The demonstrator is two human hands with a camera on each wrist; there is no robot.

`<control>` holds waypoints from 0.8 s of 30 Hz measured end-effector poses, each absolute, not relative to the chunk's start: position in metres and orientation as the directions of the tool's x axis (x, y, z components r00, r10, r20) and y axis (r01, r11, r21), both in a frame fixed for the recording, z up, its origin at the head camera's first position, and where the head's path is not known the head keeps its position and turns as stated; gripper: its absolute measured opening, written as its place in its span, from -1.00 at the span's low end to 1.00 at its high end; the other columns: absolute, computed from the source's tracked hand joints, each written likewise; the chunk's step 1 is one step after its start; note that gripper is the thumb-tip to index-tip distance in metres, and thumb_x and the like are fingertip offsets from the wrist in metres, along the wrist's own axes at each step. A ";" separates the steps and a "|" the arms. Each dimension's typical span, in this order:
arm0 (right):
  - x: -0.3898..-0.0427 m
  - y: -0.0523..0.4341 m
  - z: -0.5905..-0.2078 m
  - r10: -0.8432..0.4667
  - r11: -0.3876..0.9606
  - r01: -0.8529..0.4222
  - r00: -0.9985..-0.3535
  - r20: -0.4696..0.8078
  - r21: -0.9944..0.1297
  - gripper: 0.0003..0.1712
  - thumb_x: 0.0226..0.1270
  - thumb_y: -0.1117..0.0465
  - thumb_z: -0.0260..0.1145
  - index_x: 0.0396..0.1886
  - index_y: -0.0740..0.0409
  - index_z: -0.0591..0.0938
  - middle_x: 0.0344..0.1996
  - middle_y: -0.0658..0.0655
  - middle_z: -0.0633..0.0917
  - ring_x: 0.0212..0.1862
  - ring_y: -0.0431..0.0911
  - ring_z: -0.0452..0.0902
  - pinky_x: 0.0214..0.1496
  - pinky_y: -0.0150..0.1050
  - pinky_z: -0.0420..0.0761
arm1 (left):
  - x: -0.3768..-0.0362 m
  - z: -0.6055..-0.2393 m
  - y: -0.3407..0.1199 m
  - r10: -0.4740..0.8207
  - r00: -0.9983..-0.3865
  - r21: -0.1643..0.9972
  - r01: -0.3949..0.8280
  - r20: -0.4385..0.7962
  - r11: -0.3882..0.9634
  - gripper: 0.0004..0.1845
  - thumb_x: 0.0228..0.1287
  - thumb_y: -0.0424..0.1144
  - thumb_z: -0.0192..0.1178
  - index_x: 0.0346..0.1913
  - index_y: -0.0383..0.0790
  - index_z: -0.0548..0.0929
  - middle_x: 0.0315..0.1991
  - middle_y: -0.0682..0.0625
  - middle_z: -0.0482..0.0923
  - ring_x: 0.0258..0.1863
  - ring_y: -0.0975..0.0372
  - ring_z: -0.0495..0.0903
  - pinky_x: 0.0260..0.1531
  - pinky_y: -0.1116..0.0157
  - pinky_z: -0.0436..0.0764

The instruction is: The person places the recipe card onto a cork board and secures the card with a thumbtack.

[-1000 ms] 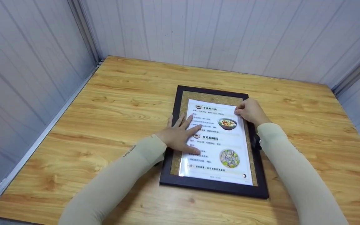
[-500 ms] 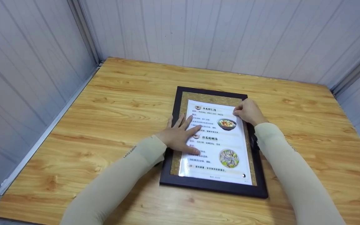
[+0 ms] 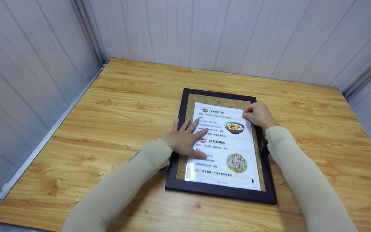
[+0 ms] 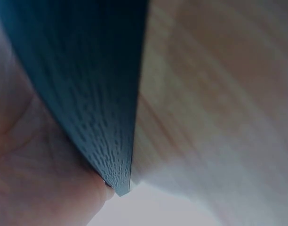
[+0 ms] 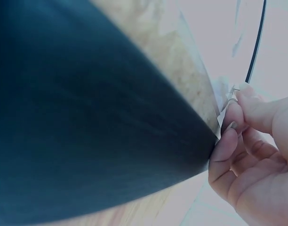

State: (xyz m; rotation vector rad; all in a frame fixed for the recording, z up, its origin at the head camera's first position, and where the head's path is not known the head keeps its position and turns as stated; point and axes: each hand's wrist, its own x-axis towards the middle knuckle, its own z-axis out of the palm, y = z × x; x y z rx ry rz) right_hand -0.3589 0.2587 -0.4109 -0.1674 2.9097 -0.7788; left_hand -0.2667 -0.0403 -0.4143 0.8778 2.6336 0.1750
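Only sleeve logo legible (menu blurred).

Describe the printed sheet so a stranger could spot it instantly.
On the light wooden table lies a flat black rectangular picture frame with a gold mat. Inside it sits the glossy white menu sheet, the only thing bearing text lines and two round food photos.

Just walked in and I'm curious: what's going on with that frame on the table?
A person has a dark rectangular picture frame lying flat on a light wooden table. Inside it, on a gold backing, lies a glossy white menu sheet with food photos. The left hand presses flat on the sheet's left side, while the right hand pinches its upper right corner.
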 end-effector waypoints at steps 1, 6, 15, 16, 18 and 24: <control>-0.359 0.259 -0.411 -0.143 0.864 -0.082 -0.986 -0.086 -0.497 -0.86 0.23 0.27 0.24 -0.40 0.24 0.68 -0.40 0.17 0.61 -0.37 -0.03 0.42 -0.38 -0.23 0.44 | -0.267 -0.414 -0.040 0.602 -0.742 0.226 0.558 -0.294 0.798 0.09 -0.21 0.64 -0.22 0.41 0.25 -0.22 0.41 -0.10 -0.52 0.33 -0.06 -0.55 0.12 -0.19 -0.50; -0.359 0.260 -0.410 -0.139 0.871 -0.083 -0.987 -0.080 -0.484 -0.87 0.22 0.28 0.24 -0.41 0.25 0.67 -0.39 0.17 0.59 -0.37 -0.02 0.41 -0.39 -0.22 0.44 | -0.267 -0.414 -0.039 0.606 -0.737 0.236 0.559 -0.298 0.795 0.09 -0.20 0.63 -0.21 0.41 0.24 -0.21 0.41 -0.10 -0.53 0.33 -0.06 -0.56 0.12 -0.19 -0.52; -0.358 0.263 -0.409 -0.157 0.862 -0.102 -0.985 -0.071 -0.497 -0.89 0.20 0.32 0.26 -0.43 0.27 0.66 -0.41 0.17 0.59 -0.38 -0.02 0.41 -0.40 -0.22 0.43 | -0.266 -0.412 -0.036 0.606 -0.738 0.232 0.559 -0.298 0.796 0.08 -0.20 0.63 -0.21 0.41 0.26 -0.21 0.41 -0.11 -0.52 0.33 -0.07 -0.55 0.12 -0.19 -0.52; -0.358 0.263 -0.409 -0.154 0.861 -0.098 -0.986 -0.072 -0.498 -0.90 0.19 0.32 0.26 -0.44 0.27 0.66 -0.41 0.17 0.59 -0.38 -0.02 0.41 -0.39 -0.22 0.43 | -0.266 -0.411 -0.036 0.605 -0.738 0.230 0.559 -0.299 0.796 0.08 -0.20 0.63 -0.21 0.41 0.25 -0.21 0.41 -0.10 -0.52 0.33 -0.07 -0.55 0.12 -0.19 -0.51; -0.358 0.264 -0.408 -0.150 0.860 -0.094 -0.986 -0.072 -0.501 -0.90 0.19 0.32 0.26 -0.43 0.26 0.67 -0.41 0.17 0.60 -0.37 -0.02 0.41 -0.38 -0.21 0.43 | -0.266 -0.410 -0.036 0.604 -0.739 0.232 0.557 -0.299 0.797 0.08 -0.20 0.63 -0.20 0.41 0.25 -0.20 0.41 -0.10 -0.52 0.33 -0.07 -0.55 0.12 -0.19 -0.51; -0.357 0.264 -0.408 -0.128 0.860 -0.058 -0.987 -0.102 -0.507 -0.89 0.20 0.29 0.27 -0.40 0.23 0.70 -0.38 0.16 0.62 -0.34 -0.03 0.41 -0.35 -0.22 0.45 | -0.266 -0.410 -0.036 0.601 -0.739 0.223 0.558 -0.305 0.799 0.08 -0.21 0.64 -0.22 0.41 0.25 -0.22 0.41 -0.11 -0.53 0.33 -0.07 -0.54 0.12 -0.19 -0.51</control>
